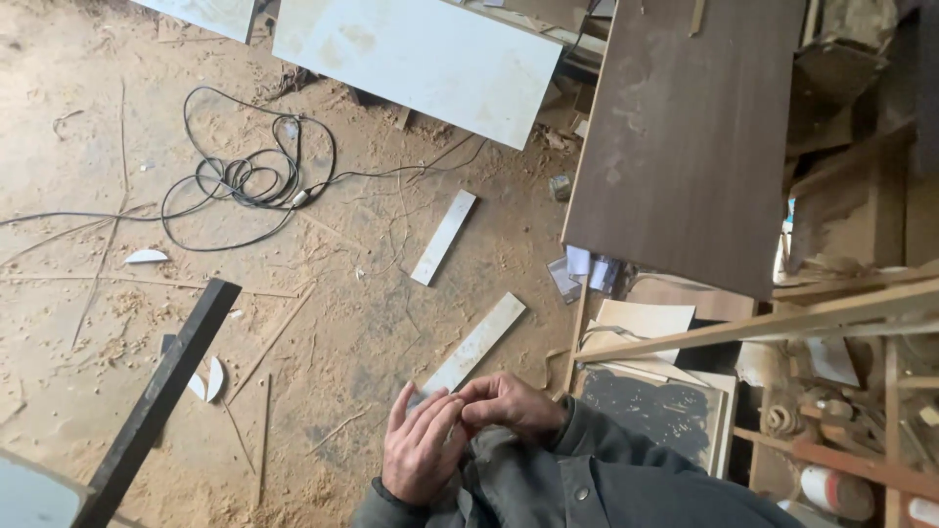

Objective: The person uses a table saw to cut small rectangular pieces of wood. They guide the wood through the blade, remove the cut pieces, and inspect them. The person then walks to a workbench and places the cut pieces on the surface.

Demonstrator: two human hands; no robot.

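Note:
My two hands meet low in the head view, in front of my dark jacket. My left hand [421,448] is raised with its back towards me, fingers stretched out and close together. My right hand [511,404] is curled, and its fingertips pinch at the tips of the left fingers. Whether anything small sits between the fingers cannot be made out. Just beyond the hands a long white strip [478,341] lies on the sawdust-covered floor, and a second white strip [445,237] lies farther off.
A large dark brown board [685,137] leans at the upper right, a white panel [421,54] behind it. A coiled black cable [245,176] lies on the floor at left. A black bar [161,391] slants at lower left. Wooden slats [763,323] and scraps crowd the right.

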